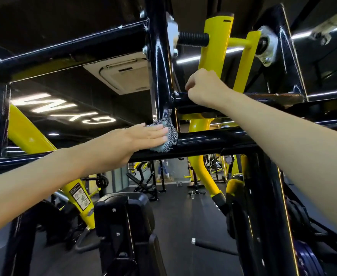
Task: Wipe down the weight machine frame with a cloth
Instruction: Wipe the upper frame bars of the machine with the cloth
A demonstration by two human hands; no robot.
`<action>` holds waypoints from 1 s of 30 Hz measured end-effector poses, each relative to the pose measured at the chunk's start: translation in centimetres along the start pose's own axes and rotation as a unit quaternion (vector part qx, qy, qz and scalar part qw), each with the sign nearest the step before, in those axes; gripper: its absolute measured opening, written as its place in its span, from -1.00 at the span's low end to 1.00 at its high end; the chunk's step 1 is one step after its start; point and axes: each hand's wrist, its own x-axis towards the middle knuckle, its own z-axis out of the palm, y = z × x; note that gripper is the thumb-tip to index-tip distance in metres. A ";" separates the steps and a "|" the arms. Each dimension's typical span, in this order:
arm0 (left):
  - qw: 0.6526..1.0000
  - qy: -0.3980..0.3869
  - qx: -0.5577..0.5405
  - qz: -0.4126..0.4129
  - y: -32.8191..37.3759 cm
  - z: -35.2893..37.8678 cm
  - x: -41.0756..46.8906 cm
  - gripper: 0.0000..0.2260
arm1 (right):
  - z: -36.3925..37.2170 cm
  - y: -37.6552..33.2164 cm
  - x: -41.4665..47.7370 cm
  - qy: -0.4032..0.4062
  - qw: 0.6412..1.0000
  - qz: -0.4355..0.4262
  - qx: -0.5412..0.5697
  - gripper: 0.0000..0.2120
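Head view, looking up and forward through the machine.

Left hand (143, 136): palm down, 4 fingers straight and together, pressing flat on the cloth (169, 136). No curl round it.

The cloth is a grey-blue woven rag with frayed edges. It sits at the joint where the black vertical post (159, 76) meets the black crossbar (213, 141), bunched against both. 1 corner of it rides up the foot of the post.

Right hand (205, 88): higher and to the right, fingers curled in a loose fist, thumb against the forefinger. Nothing shows inside the fist. The heel of the hand rests on the upper black bar (267, 96), just right of the post. It is well apart from the cloth.

Behind the right hand is a yellow lever arm (215, 52), upright, with a black ribbed shaft (193, 39) running from it to the post. A silver bearing flange (267, 46) is bolted on the next black post to the right.

Upper left: a ceiling air unit (123, 72), and a lit GYM sign (64, 110) that reads reversed.

Lower half: a black padded seat (123, 208) at centre, a yellow strut with a white warning label (80, 198) to its left, and a black handle (209, 245) with a silver end cap to the right. A blue weight plate (311, 261) sits at bottom right. The floor (183, 216) is dark, with more yellow-and-black machines far back.
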 end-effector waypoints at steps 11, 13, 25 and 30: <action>0.998 -0.035 0.004 -0.050 1.2 0.0 2.1 -0.20 | -0.2 -1.6 -1.1 -0.035 0.998 0.019 -0.039 -0.66; 0.992 -0.081 0.002 -0.092 1.0 -0.1 0.4 -0.24 | -0.6 -1.8 -1.6 -0.063 0.997 0.021 -0.033 -0.64; 0.868 -0.165 -0.131 -0.450 1.8 -3.2 7.2 -0.83 | -1.7 -2.5 -2.1 -0.117 0.993 0.015 0.006 -0.48; 0.807 0.084 -0.176 -0.558 1.3 -4.8 10.2 -0.84 | -1.8 -2.7 -1.1 -0.129 0.990 0.052 0.038 -0.42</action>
